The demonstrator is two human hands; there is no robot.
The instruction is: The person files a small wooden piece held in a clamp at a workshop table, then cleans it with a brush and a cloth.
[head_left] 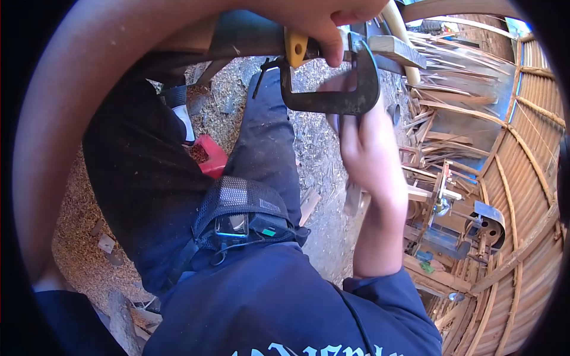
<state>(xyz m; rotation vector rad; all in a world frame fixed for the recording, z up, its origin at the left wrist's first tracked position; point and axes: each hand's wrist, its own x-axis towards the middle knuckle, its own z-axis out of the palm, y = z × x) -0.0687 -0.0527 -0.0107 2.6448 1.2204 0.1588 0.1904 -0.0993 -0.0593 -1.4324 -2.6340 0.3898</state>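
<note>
Fingers of my left hand (323,24) clench a yellow handle (295,47) above the clamp (338,89); my right hand (368,142) grips its screw from below.

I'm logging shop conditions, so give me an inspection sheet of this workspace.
Surface: ground covered in sawdust and chips.
Job's things: dark C-clamp set on a wooden piece.
Clutter: offcuts, red object.
Hands: left hand grips at the top of the clamp; right hand blurred, at the clamp's underside.
Cables: black cord over the blue shirt.
Surroundings: slatted wall, machine.
</note>
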